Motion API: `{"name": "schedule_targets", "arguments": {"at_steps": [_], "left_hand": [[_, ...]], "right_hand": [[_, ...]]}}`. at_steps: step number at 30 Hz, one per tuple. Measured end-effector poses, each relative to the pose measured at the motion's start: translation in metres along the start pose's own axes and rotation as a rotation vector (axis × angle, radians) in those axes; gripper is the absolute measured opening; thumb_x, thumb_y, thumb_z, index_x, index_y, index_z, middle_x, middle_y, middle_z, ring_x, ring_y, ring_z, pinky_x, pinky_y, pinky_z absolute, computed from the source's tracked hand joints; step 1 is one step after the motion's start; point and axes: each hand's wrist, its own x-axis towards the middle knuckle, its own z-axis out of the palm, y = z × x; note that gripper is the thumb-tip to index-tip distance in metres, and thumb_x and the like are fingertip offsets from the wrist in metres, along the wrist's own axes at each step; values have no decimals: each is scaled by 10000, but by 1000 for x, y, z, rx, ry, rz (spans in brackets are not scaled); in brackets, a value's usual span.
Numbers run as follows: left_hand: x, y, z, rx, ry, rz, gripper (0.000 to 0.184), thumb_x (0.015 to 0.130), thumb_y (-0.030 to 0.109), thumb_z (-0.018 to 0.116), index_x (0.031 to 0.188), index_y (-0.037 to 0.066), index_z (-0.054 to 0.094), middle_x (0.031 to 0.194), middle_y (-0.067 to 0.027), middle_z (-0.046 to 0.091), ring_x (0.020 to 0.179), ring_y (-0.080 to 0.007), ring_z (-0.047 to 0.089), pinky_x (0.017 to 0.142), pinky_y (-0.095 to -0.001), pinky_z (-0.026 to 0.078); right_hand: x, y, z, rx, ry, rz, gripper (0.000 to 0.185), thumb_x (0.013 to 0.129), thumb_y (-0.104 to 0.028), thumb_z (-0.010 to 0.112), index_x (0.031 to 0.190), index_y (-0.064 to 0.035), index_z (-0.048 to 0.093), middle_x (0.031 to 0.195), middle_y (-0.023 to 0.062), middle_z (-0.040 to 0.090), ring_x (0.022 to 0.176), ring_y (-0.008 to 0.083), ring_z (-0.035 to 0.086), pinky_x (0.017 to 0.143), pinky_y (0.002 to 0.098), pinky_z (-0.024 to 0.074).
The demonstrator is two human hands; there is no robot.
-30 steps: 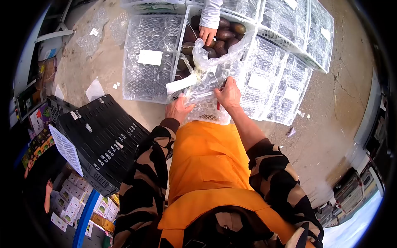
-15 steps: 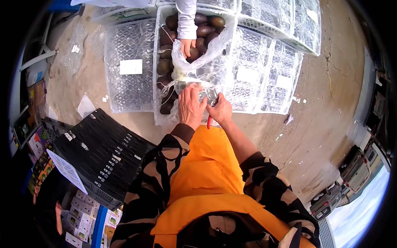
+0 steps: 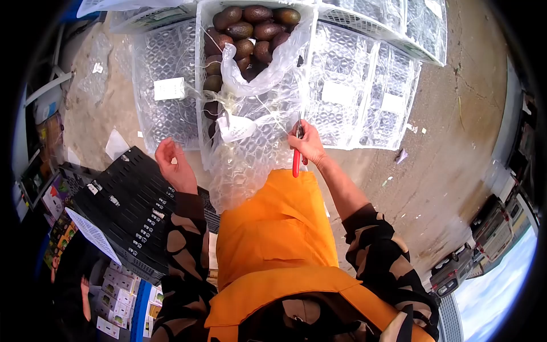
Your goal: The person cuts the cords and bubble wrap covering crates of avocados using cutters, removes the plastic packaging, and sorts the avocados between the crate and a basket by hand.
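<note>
My right hand is closed round a pair of red-handled snips, its metal tip pointing away from me. It is beside the front right corner of a white crate of dark avocados. Clear bubble wrap spreads over the crate's near part and hangs over its front edge toward my apron. On it lies a white tag or scrap, near a gathered knot of film. My left hand is off to the left, apart from the wrap, fingers loosely bent with nothing in them.
Wrapped crates with white labels flank this one on the left and right. Stacked black crates stand close at my left. Scraps of film litter the concrete floor. A person's arm shows at lower left.
The other person's hand and white sleeve have left the avocados. My left hand has moved off the wrap to the left. More wrap now hangs toward me, and the snips show more fully.
</note>
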Motion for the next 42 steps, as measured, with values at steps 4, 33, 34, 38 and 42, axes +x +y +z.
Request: {"name": "schedule_targets", "arguments": {"at_steps": [4, 33, 34, 38, 42], "left_hand": [[-92, 77, 38, 13, -239, 396, 234, 883, -64, 617, 1087, 40, 564, 1016, -119, 622, 876, -224, 616, 817, -342, 508], [-52, 22, 118, 631, -791, 648, 231, 786, 44, 748, 969, 95, 616, 1076, -76, 554, 974, -276, 549, 870, -409, 444], [-44, 19, 121, 534, -845, 611, 216, 794, 47, 743, 966, 90, 620, 1040, -67, 572, 955, -263, 562, 848, -390, 457], [-17, -12, 120, -4, -893, -52, 117, 899, 73, 696, 992, 77, 625, 900, -24, 644, 878, -155, 608, 748, -277, 513], [26, 46, 87, -570, -529, -609, 82, 977, 76, 619, 1041, 40, 584, 919, -26, 626, 851, -109, 571, 816, -248, 476]], "right_hand": [[-9, 0, 9, 142, 6, -19, 188, 770, -84, 650, 880, -9, 517, 810, 112, 666, 738, 189, 686, 723, 323, 532], [2, 7, -26, 470, -330, 2, 144, 795, -109, 543, 908, -39, 486, 1010, 166, 679, 856, 218, 693, 633, 289, 513], [1, 4, -26, 501, -316, 21, 170, 787, -118, 553, 919, -24, 502, 974, 149, 668, 799, 208, 672, 622, 294, 518], [7, 14, -21, 369, -299, -82, 234, 785, -131, 560, 976, 2, 532, 908, 92, 634, 829, 157, 620, 723, 285, 508], [-2, 8, -11, 157, -263, -31, 386, 759, -168, 642, 1123, -45, 607, 988, 66, 656, 918, 148, 567, 850, 294, 473]]}}
